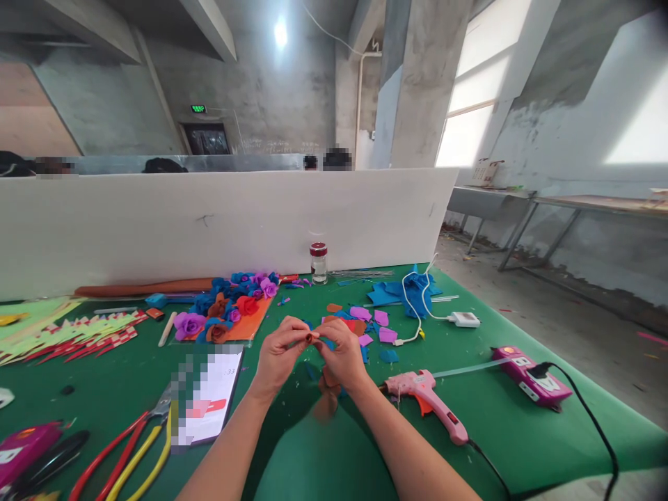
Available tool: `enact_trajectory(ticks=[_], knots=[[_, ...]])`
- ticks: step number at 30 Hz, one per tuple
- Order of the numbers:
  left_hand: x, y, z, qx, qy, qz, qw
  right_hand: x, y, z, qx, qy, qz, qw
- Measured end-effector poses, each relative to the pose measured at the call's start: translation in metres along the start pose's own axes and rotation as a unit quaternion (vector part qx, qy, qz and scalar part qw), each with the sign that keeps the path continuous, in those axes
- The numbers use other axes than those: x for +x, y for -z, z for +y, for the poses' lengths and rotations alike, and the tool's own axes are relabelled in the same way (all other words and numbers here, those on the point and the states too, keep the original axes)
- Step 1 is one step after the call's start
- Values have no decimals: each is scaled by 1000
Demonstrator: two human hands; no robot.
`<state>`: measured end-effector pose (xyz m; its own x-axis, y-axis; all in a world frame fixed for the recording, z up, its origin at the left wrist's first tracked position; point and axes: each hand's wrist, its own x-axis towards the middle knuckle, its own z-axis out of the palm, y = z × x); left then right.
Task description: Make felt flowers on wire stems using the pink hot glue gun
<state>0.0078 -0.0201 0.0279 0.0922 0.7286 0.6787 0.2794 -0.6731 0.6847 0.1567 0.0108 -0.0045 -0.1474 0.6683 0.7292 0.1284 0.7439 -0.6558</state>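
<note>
My left hand (282,351) and my right hand (342,348) meet above the green table (292,459). Between their fingertips they pinch a small rolled brown piece (309,338). Brown petal-like pieces (328,393) lie just below my right hand. Beyond it are scattered purple pieces (387,335), along with blue and red ones. A pile of finished-looking flowers (222,304) in blue, purple, red and brown rests on an orange sheet to the left.
A pink glue gun (425,396) lies right, near a magenta power strip (532,376). Left are a phone (216,393) and pliers (125,445). A lidded jar (319,263) stands before a white partition (250,223). Blue material (417,289) and a white charger (464,319) lie back right.
</note>
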Motion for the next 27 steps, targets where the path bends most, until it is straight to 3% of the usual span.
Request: enact_trajectory(ticks=[4,7,14,19,27], knots=[[-1,0,-5,78,-72,-27,994,0,1,4,1,10,2,1000],[-2,-1,-6,101,-75,-31,992,0,1,5,3,15,18,1000],[-1,0,-6,36,65,21,997,3,4,0,-7,25,54,998],[1,3,-14,-5,193,56,980,3,5,0,-13,2,62,998],[0,6,-27,7,254,94,963,1,6,2,-29,-27,49,998]])
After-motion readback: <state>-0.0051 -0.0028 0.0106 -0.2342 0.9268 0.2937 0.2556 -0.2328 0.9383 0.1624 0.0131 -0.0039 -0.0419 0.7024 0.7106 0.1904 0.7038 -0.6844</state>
